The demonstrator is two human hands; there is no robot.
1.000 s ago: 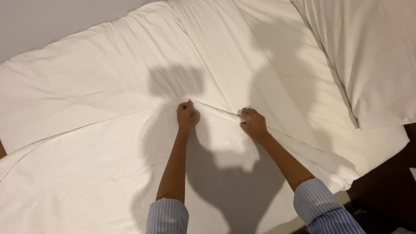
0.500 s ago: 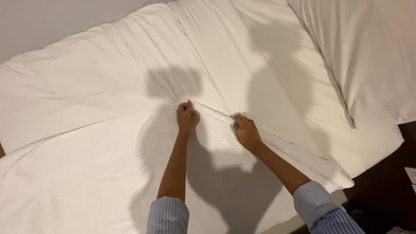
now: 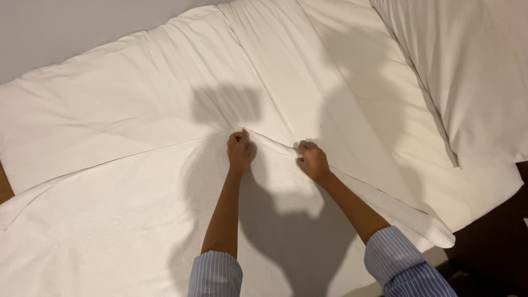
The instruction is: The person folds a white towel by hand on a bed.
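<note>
A white cotton bed cover [image 3: 126,115] spreads over the far left, lying flat against a pale wall [image 3: 66,33]. Over its near part lies a white towelling sheet [image 3: 110,220], whose far edge runs from the left side up to the middle. There the left hand [image 3: 241,149] is curled into a fist, pinching that edge. Just beside it, the right hand [image 3: 312,160] is also closed, gripping the same edge, which forms a raised fold between the 2 hands. Both forearms end in blue striped sleeves [image 3: 215,275]. At far right a large white pillow [image 3: 473,77] rests on the bed.
</note>
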